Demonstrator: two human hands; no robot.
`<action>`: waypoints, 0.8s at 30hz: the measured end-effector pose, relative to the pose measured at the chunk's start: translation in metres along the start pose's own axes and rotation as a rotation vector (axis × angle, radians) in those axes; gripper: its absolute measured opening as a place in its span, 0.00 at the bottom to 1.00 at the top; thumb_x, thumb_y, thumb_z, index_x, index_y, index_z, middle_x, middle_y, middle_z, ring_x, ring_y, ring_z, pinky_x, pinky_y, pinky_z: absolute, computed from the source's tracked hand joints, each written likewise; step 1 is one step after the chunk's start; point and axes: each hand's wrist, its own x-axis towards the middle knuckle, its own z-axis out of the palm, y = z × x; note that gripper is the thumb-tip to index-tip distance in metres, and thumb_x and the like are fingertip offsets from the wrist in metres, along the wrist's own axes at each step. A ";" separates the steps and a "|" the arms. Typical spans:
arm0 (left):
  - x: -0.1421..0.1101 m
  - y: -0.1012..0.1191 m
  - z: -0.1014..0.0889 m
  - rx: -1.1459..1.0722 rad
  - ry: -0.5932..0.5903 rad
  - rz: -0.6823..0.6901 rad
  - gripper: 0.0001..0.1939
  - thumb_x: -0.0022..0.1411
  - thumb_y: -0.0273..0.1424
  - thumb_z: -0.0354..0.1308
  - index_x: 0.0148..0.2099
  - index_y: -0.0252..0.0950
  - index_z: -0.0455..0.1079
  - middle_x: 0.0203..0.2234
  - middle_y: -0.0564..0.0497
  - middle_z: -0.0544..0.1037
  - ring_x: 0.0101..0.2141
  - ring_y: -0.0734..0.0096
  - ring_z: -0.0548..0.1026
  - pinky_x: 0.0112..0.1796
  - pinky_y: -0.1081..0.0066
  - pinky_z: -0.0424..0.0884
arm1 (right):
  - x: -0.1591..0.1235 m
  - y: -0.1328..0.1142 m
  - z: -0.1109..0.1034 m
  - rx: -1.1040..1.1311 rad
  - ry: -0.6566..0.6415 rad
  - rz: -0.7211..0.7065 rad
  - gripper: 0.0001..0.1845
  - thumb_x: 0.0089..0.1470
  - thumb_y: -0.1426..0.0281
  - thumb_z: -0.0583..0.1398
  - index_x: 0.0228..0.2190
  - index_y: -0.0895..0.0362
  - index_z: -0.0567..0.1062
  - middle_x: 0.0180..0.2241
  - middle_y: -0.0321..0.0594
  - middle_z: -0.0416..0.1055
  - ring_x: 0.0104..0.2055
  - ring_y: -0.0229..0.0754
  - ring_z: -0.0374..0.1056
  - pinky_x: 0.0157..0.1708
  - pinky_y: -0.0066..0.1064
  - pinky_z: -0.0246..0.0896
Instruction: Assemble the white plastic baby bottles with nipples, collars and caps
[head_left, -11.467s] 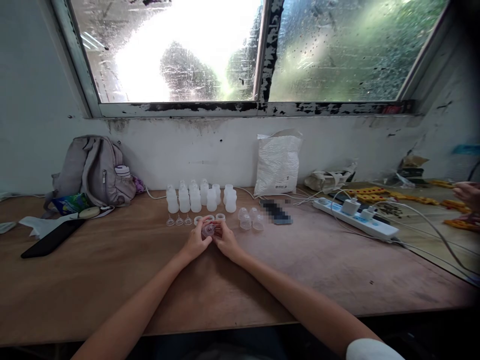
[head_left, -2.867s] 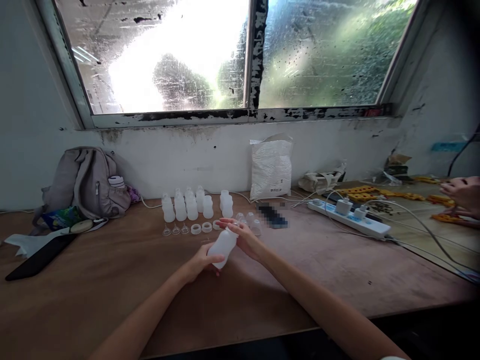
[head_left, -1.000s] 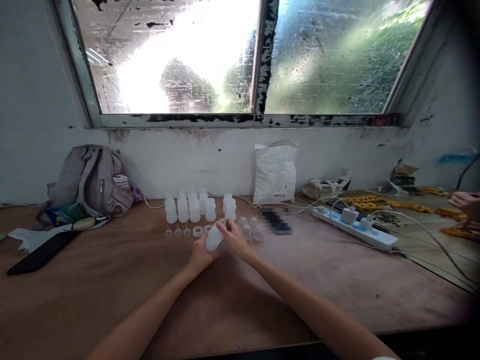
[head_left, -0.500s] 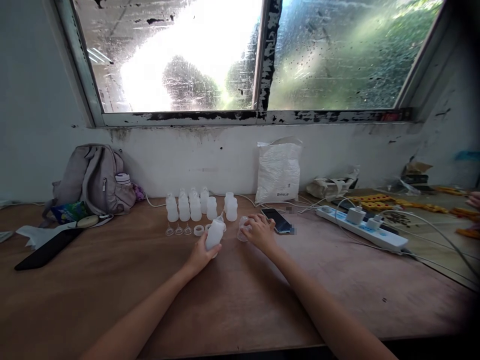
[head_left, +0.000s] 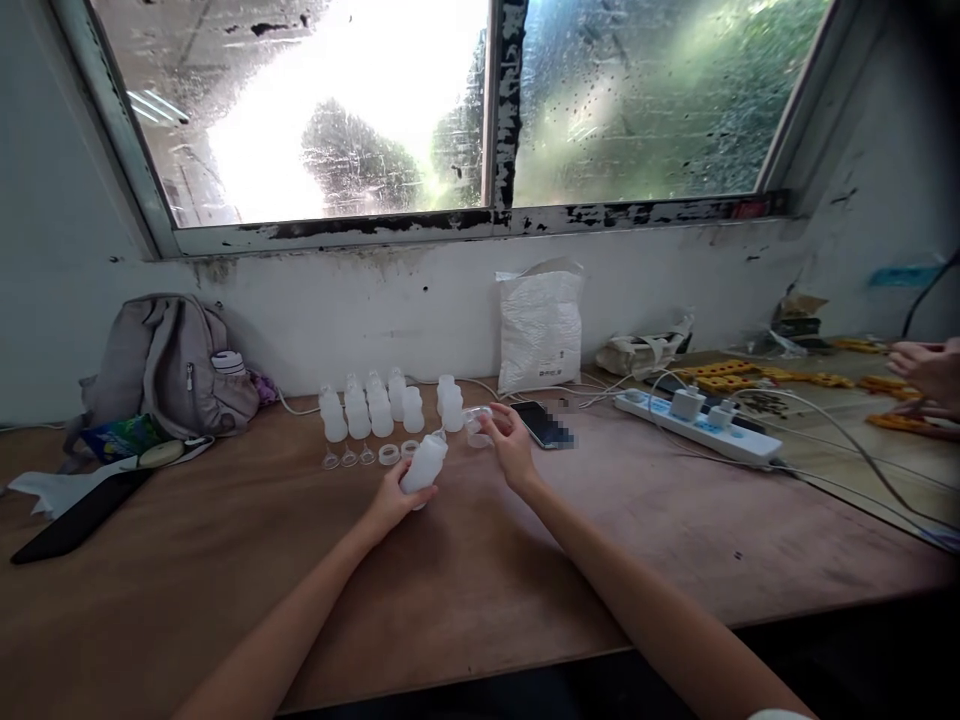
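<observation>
My left hand (head_left: 391,498) is wrapped round a white baby bottle (head_left: 424,466), which tilts to the right with a clear nipple at its top. My right hand (head_left: 512,445) pinches a clear dome-shaped cap (head_left: 475,418) just right of that bottle. Beneath it, another clear piece (head_left: 480,439) shows on the table, partly hidden by my fingers. Several white bottles (head_left: 379,412) stand in rows behind, the left ones topped with clear caps. In front of them lie several clear nipples (head_left: 349,457) and white collar rings (head_left: 388,455).
A phone (head_left: 543,425) lies right of my right hand. Behind it stands a white plastic bag (head_left: 540,330). A power strip (head_left: 697,428) with chargers and cables crosses the right side. At left are a grey backpack (head_left: 169,365) and a black flat case (head_left: 81,515). Another person's hand (head_left: 930,365) shows at far right.
My right hand has lifted a clear cap off the table and tilted it towards the bottle. My left hand still holds the bottle. The view has shifted slightly, and the other person's hand shows more.
</observation>
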 end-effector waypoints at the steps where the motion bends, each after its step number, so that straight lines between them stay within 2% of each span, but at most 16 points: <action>1: 0.000 0.000 0.000 0.006 -0.007 0.008 0.26 0.42 0.38 0.62 0.44 0.32 0.64 0.36 0.47 0.71 0.37 0.64 0.69 0.38 0.69 0.64 | 0.002 -0.002 -0.002 0.066 0.019 0.019 0.21 0.44 0.60 0.59 0.40 0.56 0.64 0.30 0.40 0.71 0.30 0.40 0.68 0.31 0.32 0.63; 3: -0.001 -0.001 0.000 0.013 -0.008 0.012 0.27 0.42 0.38 0.62 0.44 0.32 0.64 0.37 0.47 0.71 0.37 0.64 0.69 0.38 0.69 0.64 | 0.004 -0.007 -0.003 0.144 0.028 0.030 0.20 0.44 0.61 0.59 0.39 0.56 0.66 0.31 0.39 0.71 0.30 0.39 0.68 0.32 0.32 0.62; 6: -0.001 -0.002 0.001 0.018 0.000 0.011 0.26 0.41 0.39 0.62 0.43 0.32 0.65 0.37 0.47 0.72 0.38 0.64 0.69 0.38 0.69 0.65 | -0.001 -0.015 0.000 0.161 -0.034 0.002 0.19 0.44 0.62 0.59 0.39 0.56 0.67 0.30 0.38 0.71 0.31 0.39 0.67 0.34 0.32 0.62; 11: -0.001 -0.001 0.001 0.007 -0.001 -0.011 0.25 0.41 0.39 0.62 0.42 0.33 0.67 0.36 0.48 0.73 0.38 0.63 0.69 0.38 0.70 0.65 | -0.014 -0.022 0.008 0.038 -0.206 -0.074 0.18 0.45 0.62 0.58 0.40 0.54 0.66 0.31 0.38 0.70 0.34 0.39 0.66 0.35 0.31 0.61; 15: 0.000 -0.002 0.001 -0.010 0.027 0.014 0.27 0.42 0.38 0.62 0.45 0.33 0.64 0.37 0.46 0.71 0.38 0.64 0.69 0.38 0.68 0.65 | -0.021 -0.018 0.012 -0.055 -0.300 -0.058 0.18 0.46 0.61 0.57 0.40 0.53 0.66 0.30 0.37 0.68 0.33 0.39 0.65 0.34 0.31 0.61; 20: 0.003 -0.006 0.001 -0.054 0.106 0.025 0.33 0.39 0.37 0.64 0.48 0.35 0.60 0.35 0.47 0.70 0.37 0.65 0.69 0.37 0.68 0.66 | -0.022 -0.015 0.013 -0.053 -0.324 -0.035 0.18 0.46 0.60 0.57 0.40 0.54 0.66 0.29 0.37 0.67 0.32 0.39 0.65 0.33 0.31 0.62; 24: 0.005 -0.005 -0.006 -0.095 0.256 0.011 0.34 0.40 0.38 0.63 0.50 0.37 0.58 0.37 0.46 0.67 0.36 0.67 0.69 0.31 0.72 0.68 | -0.023 -0.014 0.012 -0.032 -0.341 -0.016 0.18 0.46 0.61 0.57 0.40 0.54 0.66 0.27 0.36 0.66 0.31 0.38 0.65 0.31 0.30 0.63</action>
